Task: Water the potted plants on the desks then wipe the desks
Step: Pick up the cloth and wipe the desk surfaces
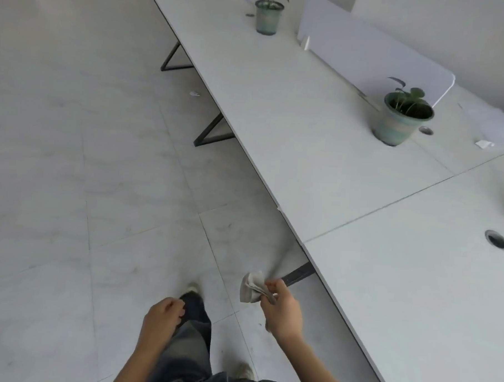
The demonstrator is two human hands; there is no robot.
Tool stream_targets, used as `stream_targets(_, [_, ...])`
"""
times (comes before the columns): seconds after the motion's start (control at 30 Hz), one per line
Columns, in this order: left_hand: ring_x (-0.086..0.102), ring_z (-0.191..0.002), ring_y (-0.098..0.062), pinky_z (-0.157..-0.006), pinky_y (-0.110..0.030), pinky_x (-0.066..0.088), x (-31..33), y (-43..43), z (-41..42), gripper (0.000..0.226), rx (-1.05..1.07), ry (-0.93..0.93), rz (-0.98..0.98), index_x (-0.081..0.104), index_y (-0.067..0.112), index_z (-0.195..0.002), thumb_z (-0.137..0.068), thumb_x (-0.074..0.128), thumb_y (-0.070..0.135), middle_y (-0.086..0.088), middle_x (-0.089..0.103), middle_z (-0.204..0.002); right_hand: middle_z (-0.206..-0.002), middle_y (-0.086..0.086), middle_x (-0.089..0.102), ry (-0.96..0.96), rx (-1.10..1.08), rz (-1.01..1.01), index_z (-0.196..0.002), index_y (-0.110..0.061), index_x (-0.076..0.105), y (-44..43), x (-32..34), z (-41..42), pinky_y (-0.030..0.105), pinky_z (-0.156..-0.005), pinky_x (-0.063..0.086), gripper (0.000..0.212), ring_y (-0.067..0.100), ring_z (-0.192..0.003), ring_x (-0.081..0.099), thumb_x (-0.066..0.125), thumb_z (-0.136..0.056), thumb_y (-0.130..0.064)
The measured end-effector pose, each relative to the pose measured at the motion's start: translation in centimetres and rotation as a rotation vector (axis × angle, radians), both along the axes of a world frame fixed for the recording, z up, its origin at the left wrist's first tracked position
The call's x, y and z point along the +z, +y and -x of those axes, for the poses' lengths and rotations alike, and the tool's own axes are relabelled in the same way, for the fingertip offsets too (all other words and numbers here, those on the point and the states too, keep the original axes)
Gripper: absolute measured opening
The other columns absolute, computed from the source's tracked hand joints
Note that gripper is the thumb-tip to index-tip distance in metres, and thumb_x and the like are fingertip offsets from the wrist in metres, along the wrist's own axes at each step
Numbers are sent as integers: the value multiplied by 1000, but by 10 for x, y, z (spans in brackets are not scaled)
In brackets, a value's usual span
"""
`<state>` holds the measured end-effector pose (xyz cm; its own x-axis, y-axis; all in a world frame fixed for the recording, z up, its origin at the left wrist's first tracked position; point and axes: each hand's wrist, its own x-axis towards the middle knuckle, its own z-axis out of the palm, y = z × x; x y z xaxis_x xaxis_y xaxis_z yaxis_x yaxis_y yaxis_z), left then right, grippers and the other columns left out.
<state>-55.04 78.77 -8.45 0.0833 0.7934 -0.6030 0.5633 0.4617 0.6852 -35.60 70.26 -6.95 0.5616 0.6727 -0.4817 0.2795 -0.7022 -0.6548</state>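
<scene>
Head view: the right hand [281, 310] grips a crumpled grey cloth [252, 289] between thumb and curled fingers. It is held over the tiled floor [73, 154], just off the front edge of the desks [305, 141] and not touching them. The cloth's bunched end sticks out to the left of the fist, away from the desks — its long axis runs roughly across the hand. The left hand [163, 317] hangs before a dark trouser leg [192, 341], fingers loosely curled, holding nothing.

The white desks run in a row, edge to edge. The nearest top has a round cable hole [497, 239] toward its back edge. On the next top the near pot [401, 122] stands upright close to the back edge, at the end of a white divider panel [366, 51] — it is green-glazed and holds dark soil and a small leafy plant. A paper scrap [484, 144] lies near it. Farther along, the far pot [268, 17] stands upright with a thin-stemmed plant.
</scene>
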Motion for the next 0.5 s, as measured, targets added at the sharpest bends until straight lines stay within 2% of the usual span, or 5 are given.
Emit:
stream_targets(0.17, [59,-84,-29,-67,-29,40,-5,114,-28,16,-116,-44,-70,59,7,-83,-93,46,11,-14,63,-89,-71,-1,60,1,-96,-62,-105,-22,53,93,0,-15,32,-52,48,27,22,-43,50,46,-83,-9])
stream_targets(0.27, [59,-86,-28,-76,-31,38,11,197,-43,17,-148,-82,-124,60,4,-91,-93,45,12,-13,63,-92,-84,-4,63,-26,-142,-76,-108,-22,53,147,7,-21,22,-50,44,26,19,-48,52,48,-85,-11])
stream_targets(0.33, [59,-87,-28,-78,-32,37,22,242,-51,18,-145,-105,-159,61,4,-90,-93,46,13,-12,64,-91,-90,-3,66,-6,-185,-112,-103,-23,52,179,14,-23,24,-49,42,23,20,-46,52,47,-85,-11])
stream_targets(0.4, [60,-87,-29,-77,-32,37,26,277,-61,18,-163,-125,-181,61,4,-88,-93,46,13,-12,64,-90,-86,-1,67,9,-225,-142,-96,-28,50,203,19,-25,27,-51,44,20,19,-44,51,48,-84,-11])
stream_targets(0.5, [60,-85,-29,-74,-32,37,12,299,-82,19,-240,-97,-105,61,8,-82,-93,46,13,-11,64,-87,-77,-11,62,38,-305,-138,-97,-26,54,224,21,-33,28,-65,49,20,20,-60,58,51,-83,-11])
